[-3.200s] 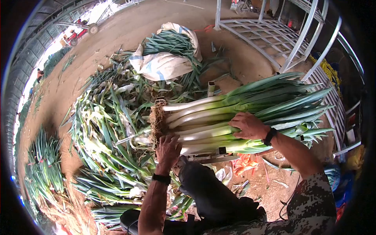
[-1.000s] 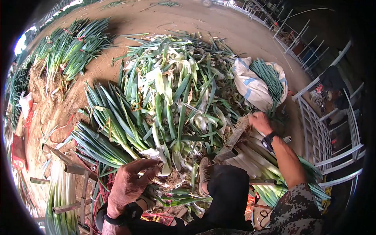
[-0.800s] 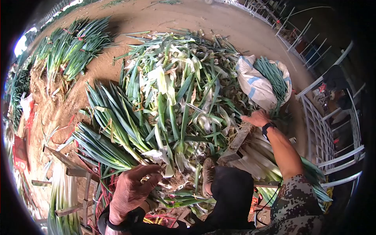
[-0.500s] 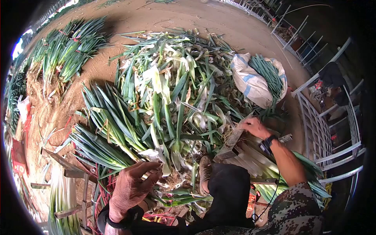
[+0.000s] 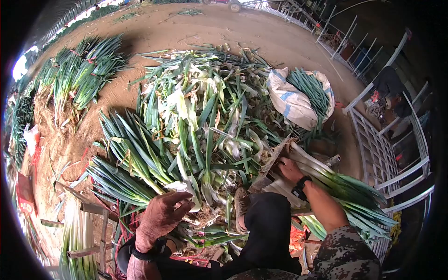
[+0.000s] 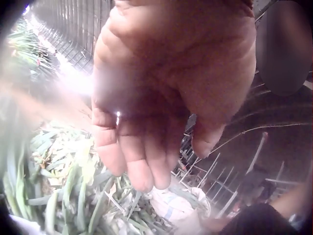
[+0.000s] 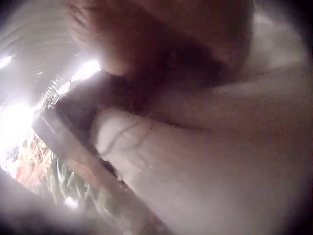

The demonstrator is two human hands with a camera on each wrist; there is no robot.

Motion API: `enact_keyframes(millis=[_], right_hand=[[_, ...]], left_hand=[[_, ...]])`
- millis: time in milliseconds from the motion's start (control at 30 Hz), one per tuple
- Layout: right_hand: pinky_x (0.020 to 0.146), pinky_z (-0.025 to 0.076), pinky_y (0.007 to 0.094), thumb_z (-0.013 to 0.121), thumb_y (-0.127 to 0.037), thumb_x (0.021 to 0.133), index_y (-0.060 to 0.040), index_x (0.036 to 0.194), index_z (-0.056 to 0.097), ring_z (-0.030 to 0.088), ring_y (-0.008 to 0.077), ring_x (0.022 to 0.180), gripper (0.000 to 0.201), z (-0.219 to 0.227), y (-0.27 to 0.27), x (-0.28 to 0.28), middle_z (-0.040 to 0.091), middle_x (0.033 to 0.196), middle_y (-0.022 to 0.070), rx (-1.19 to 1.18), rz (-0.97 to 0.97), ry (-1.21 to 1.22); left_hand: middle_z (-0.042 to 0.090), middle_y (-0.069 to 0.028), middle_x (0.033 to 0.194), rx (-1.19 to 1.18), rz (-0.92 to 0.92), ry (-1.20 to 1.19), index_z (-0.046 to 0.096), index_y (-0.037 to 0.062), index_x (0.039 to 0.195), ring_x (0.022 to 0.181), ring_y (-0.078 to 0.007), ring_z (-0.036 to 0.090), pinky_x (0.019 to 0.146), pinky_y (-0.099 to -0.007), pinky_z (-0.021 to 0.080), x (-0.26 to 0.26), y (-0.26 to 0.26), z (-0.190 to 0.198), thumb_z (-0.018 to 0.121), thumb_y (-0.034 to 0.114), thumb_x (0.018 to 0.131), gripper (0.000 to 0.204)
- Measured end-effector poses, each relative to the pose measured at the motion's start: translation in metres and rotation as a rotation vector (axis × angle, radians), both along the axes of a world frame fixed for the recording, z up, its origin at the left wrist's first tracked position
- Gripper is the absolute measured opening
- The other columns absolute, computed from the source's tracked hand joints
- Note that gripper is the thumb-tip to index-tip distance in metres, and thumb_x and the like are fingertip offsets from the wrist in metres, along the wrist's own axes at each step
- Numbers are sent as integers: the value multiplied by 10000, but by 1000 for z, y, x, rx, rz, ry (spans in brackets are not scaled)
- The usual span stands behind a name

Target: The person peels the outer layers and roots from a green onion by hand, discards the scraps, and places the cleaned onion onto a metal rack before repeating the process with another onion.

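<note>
Large green onions (image 5: 343, 186) lie side by side in a metal rack at the right, their white stalks toward a flat metal end plate (image 5: 269, 163). My right hand (image 5: 290, 171) rests on those stalks just behind the plate. In the right wrist view a thick white stalk (image 7: 195, 171) runs close below the hand; its grip is in shadow and I cannot tell how the fingers close. My left hand (image 5: 163, 212) hovers above my lap, holding nothing. The left wrist view shows its fingers (image 6: 139, 169) nearly straight and the thumb apart.
A heap of stripped leaves (image 5: 200, 98) fills the middle ground. A white sack (image 5: 291, 105) of green leaves stands behind the rack. Untrimmed green onions (image 5: 128, 149) lie left of the heap, with tied bundles (image 5: 84, 70) farther back. Another metal rack (image 5: 98, 207) is at lower left.
My left hand has left the rack's end and hangs over my lap. My right hand has moved from the root ends down onto the white stalks. The head view has turned left.
</note>
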State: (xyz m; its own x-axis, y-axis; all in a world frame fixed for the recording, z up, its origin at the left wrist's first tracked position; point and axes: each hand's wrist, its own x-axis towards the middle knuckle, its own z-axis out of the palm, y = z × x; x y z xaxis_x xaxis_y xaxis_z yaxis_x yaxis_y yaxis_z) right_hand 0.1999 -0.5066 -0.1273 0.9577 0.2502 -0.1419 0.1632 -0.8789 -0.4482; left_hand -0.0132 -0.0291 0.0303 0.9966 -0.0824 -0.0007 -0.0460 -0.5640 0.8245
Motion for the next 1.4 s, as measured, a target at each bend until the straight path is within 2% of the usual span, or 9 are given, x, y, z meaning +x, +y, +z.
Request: enact_keyframes(millis=[67, 267, 433, 467, 567, 700, 867, 1167, 1400], right_hand=[[901, 485, 492, 590, -274, 872, 22, 1117, 631, 611, 458, 1049, 386, -21, 4, 17, 647, 1088, 296, -137, -87, 8], [767, 531, 472, 622, -332, 815, -45, 880, 720, 675, 383, 857, 310, 115, 60, 34, 696, 933, 222, -514, 122, 105], [1021, 394, 507, 647, -518, 803, -91, 969, 747, 608, 335, 1114, 469, 112, 71, 74, 706, 1118, 134, -378, 134, -270], [1129, 228, 553, 622, -602, 822, -107, 1082, 744, 467, 317, 1322, 572, 101, 71, 83, 636, 1307, 113, -551, 111, -98], [1170, 147, 562, 531, -680, 868, -130, 1172, 737, 418, 344, 1386, 661, 77, 81, 84, 591, 1374, 160, -933, -9, 127], [1125, 251, 536, 591, -648, 836, -118, 1017, 775, 621, 425, 1097, 590, 73, 86, 72, 710, 1068, 215, -689, 287, 305], [978, 378, 432, 713, -549, 775, -166, 938, 782, 668, 294, 947, 421, 99, 75, 30, 746, 930, 85, -213, 460, 236], [920, 463, 392, 670, -386, 797, -160, 934, 772, 683, 286, 942, 283, 86, 106, 21, 748, 932, 76, -525, 517, 292], [846, 491, 395, 651, -309, 811, -186, 1012, 753, 695, 270, 900, 256, 82, 104, -4, 746, 964, 71, -300, 688, 216]], left_hand=[[717, -122, 887, -21, 3, 19, 713, 56, 1064, 798, -272, 717, 698, -351, 534, 0, 2, 1, 712, 225, 889, 243], [706, -125, 872, 38, -2, -42, 707, 48, 1069, 785, -285, 704, 686, -370, 529, -1, 8, 10, 724, 204, 880, 246], [700, -128, 875, 46, 12, -53, 718, 63, 1074, 787, -294, 695, 681, -360, 521, -1, 14, 13, 737, 197, 879, 237], [698, -130, 879, 46, 14, -57, 717, 62, 1075, 787, -298, 693, 681, -362, 521, 0, 17, 11, 737, 196, 879, 238], [693, -142, 893, 55, 4, -38, 710, 46, 1076, 803, -305, 690, 692, -364, 519, 1, 19, 14, 729, 186, 884, 239], [705, -147, 909, 71, -19, -38, 702, 42, 1091, 812, -311, 697, 706, -374, 529, 4, 18, 12, 721, 193, 891, 252], [713, -148, 931, 83, -48, -58, 705, 38, 1075, 811, -314, 702, 704, -377, 539, 7, 12, 11, 714, 181, 892, 232], [681, -119, 808, 62, -54, -70, 705, 71, 1034, 726, -308, 674, 657, -412, 525, 9, 0, -4, 717, 248, 878, 237], [679, -105, 797, 70, -52, -54, 705, 78, 1033, 736, -299, 680, 667, -403, 527, 7, 1, -1, 716, 247, 878, 230]])
